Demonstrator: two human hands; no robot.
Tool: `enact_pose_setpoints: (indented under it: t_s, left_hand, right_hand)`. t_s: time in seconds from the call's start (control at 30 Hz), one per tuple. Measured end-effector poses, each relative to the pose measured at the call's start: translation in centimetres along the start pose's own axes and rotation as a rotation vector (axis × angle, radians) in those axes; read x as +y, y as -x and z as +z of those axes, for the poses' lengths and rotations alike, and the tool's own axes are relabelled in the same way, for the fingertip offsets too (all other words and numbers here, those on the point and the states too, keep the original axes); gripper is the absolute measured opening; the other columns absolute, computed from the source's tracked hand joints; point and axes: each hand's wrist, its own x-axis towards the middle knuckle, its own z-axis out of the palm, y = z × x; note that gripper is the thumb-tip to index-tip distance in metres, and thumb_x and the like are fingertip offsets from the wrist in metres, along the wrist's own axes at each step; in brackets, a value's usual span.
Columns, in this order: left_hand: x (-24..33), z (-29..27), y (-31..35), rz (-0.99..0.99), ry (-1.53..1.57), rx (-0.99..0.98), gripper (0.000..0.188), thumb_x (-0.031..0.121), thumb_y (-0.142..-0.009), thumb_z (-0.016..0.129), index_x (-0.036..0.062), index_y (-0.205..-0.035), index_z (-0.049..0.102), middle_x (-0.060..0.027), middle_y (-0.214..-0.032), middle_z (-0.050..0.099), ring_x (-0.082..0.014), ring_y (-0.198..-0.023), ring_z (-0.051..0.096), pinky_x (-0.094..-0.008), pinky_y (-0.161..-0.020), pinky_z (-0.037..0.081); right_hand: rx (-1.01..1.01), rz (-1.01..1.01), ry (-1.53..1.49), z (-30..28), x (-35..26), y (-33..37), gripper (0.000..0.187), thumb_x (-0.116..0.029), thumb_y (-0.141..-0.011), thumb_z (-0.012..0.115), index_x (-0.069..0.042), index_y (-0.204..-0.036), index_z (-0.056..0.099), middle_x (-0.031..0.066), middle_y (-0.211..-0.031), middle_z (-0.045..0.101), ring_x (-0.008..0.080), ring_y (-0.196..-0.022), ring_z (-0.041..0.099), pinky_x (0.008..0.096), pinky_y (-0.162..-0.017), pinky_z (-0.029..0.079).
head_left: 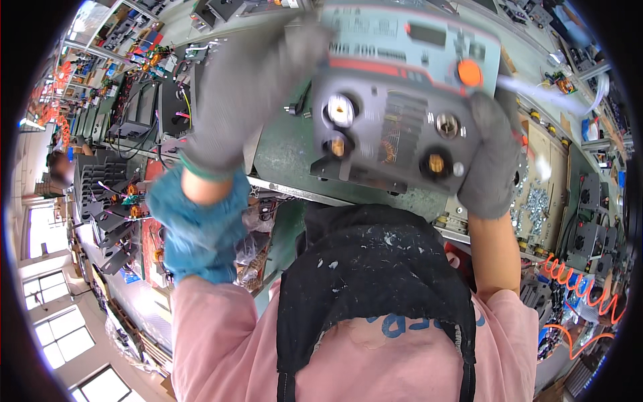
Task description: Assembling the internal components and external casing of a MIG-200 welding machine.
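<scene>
A grey welding machine [408,137] hangs tilted over the bench, its front panel turned up toward me. The panel has a small dark display, an orange knob, round sockets and a slatted vent. My right hand [492,164], in a grey glove, is closed around the machine's right side, thumb on the panel. At the upper left corner is my left hand [244,90], also in a grey glove and blurred by motion. Its fingers appear closed on that edge, their tips partly hidden. Under the machine lies the green work surface [281,151].
Left of the machine, a black power plug [296,107] lies on the bench. Dark machine housings [134,107] with wires stand further left. Loose screws [536,208] lie on the right, near an orange coiled hose [583,288]. A metal edge [301,192] runs along the bench front.
</scene>
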Motion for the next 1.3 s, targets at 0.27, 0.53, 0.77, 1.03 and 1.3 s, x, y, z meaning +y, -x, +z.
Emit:
enact_pose_setpoints:
  t_s: [0.27,0.53,0.77,1.03,1.3]
  left_hand:
    - [-8.0,7.8,10.9,-0.274,0.497,-0.044,0.049,0.043,-0.098,0.053,-0.0024,-0.111,0.063,-0.0091,-0.089,0.056,-0.0173,-0.082,0.053,-0.0322,-0.073,0.043]
    - [-9.1,10.5,5.9,-0.466,0.699,0.030,0.049,0.044,-0.099,0.054,-0.0036,-0.107,0.063,-0.0021,-0.084,0.061,-0.0062,-0.073,0.055,-0.0229,-0.059,0.047]
    - [-8.0,10.8,3.6,-0.684,0.749,-0.051,0.051,0.045,-0.097,0.057,-0.0041,-0.110,0.063,-0.0044,-0.087,0.064,-0.0095,-0.079,0.060,-0.0241,-0.066,0.052]
    - [-10.7,11.1,2.6,-0.659,1.111,-0.361,0.057,0.042,-0.098,0.051,0.0022,-0.139,0.046,-0.0116,-0.129,0.059,-0.0204,-0.109,0.063,-0.0341,-0.092,0.053]
    - [-11.1,10.6,4.5,-0.673,0.909,-0.162,0.056,0.040,-0.101,0.050,-0.0010,-0.138,0.046,-0.0104,-0.132,0.057,-0.0196,-0.117,0.057,-0.0340,-0.101,0.045]
  right_hand:
    - [0.007,0.034,-0.092,0.1,8.0,2.4,0.070,-0.028,-0.093,0.060,0.000,-0.149,0.029,0.0148,-0.135,0.052,0.0228,-0.124,0.051,0.0360,-0.107,0.039]
    - [0.262,0.170,0.160,-1.6,8.5,-1.0,0.058,-0.022,-0.096,0.055,0.001,-0.146,0.034,0.0136,-0.134,0.053,0.0203,-0.117,0.054,0.0325,-0.102,0.042]
    - [0.149,-0.456,1.186,-1.0,9.0,0.3,0.064,-0.019,-0.085,0.064,-0.002,-0.142,0.040,0.0278,-0.145,0.039,0.0454,-0.135,0.036,0.0477,-0.111,0.032]
    - [0.140,-0.330,1.312,-0.8,8.3,-0.5,0.059,-0.024,-0.080,0.069,-0.004,-0.133,0.053,0.0244,-0.144,0.041,0.0434,-0.135,0.037,0.0541,-0.112,0.031]
    - [0.431,-0.369,1.221,-14.3,6.1,14.1,0.047,-0.010,-0.075,0.071,-0.001,-0.121,0.060,0.0201,-0.112,0.063,0.0388,-0.104,0.061,0.0420,-0.088,0.051]
